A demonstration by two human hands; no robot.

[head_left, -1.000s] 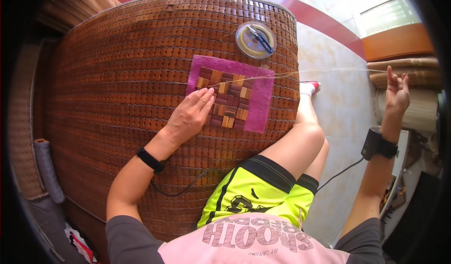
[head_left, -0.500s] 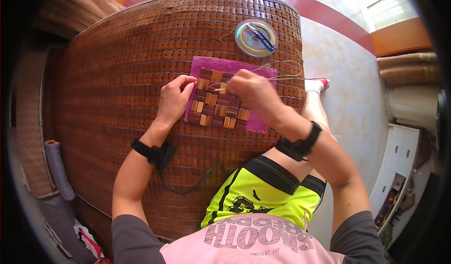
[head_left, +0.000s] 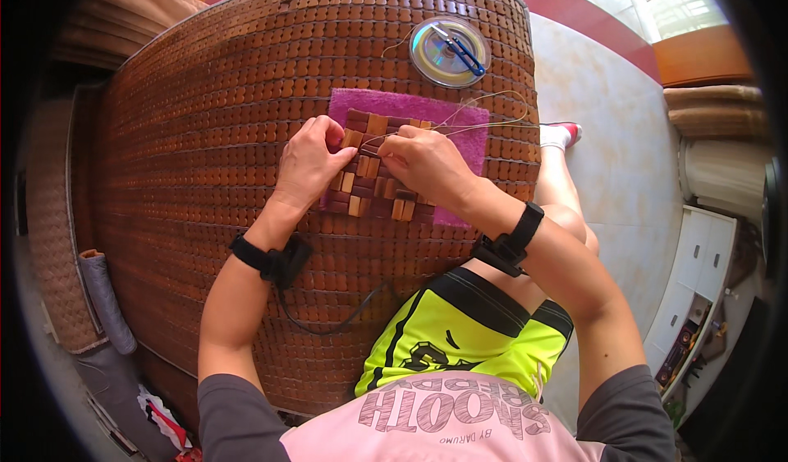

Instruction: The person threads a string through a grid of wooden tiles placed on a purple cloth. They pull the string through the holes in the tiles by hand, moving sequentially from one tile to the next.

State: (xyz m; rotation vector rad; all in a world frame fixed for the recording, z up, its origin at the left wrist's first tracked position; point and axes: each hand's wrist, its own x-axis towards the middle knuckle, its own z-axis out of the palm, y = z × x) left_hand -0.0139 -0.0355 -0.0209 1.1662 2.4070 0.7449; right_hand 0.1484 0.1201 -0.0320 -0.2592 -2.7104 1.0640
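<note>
A checkered mat of small dark and light wooden blocks (head_left: 379,187) lies on a magenta cloth (head_left: 465,154). At the mat's left edge, my left hand (head_left: 310,165) is closed, thumb and forefinger pinching a light block. My right hand (head_left: 428,162) hovers low over the middle of the mat, its fingertips pinched together on a thin pale thread. The thread (head_left: 501,123) loops out to the right past the cloth and back toward my fingers. Its end under the right fingertips is hidden.
Beyond the cloth, a round clear disc case (head_left: 427,61) carries blue-handled snips (head_left: 462,55). A brown tile bed mat (head_left: 205,142) spreads beneath everything. A black cable (head_left: 328,330) hangs from my left wrist strap. A white cabinet (head_left: 689,281) stands at the right.
My right hand has come down and left onto the blocks, nearer my left hand. My left hand has shifted from the cloth's edge onto a block. The thread loop has moved with the right hand.
</note>
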